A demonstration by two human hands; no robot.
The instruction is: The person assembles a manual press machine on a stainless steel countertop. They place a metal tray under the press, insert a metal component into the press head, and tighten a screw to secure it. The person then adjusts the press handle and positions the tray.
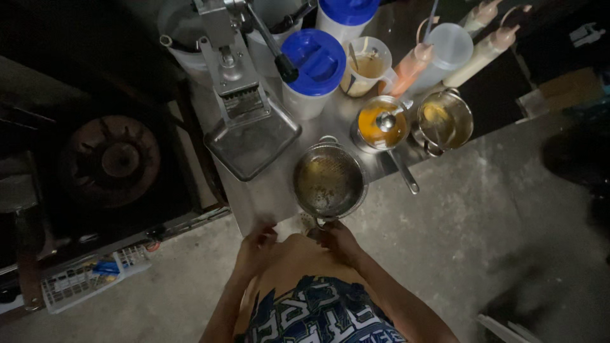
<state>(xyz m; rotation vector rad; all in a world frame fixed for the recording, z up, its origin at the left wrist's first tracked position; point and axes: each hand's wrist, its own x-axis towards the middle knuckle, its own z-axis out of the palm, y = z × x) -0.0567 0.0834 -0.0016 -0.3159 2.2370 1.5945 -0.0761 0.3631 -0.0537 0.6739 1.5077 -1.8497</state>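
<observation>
My left hand [256, 244] rests at the near edge of a steel table [267, 197], fingers curled; I cannot tell whether it holds anything. My right hand [338, 240] is closed around the handle end of a round metal strainer [328, 180] that sits on the table's near edge. Behind the strainer stands a small pot of orange sauce [381, 124] with a ladle [401, 166] in it, and beside that a second metal pot [445, 121].
A lever-operated press cutter [244, 95] stands on the table's left. Blue-lidded tubs [313, 67], a cup [365, 70] and squeeze bottles [483, 54] line the back. A gas burner [111, 159] lies left; a white basket [82, 279] sits on the concrete floor.
</observation>
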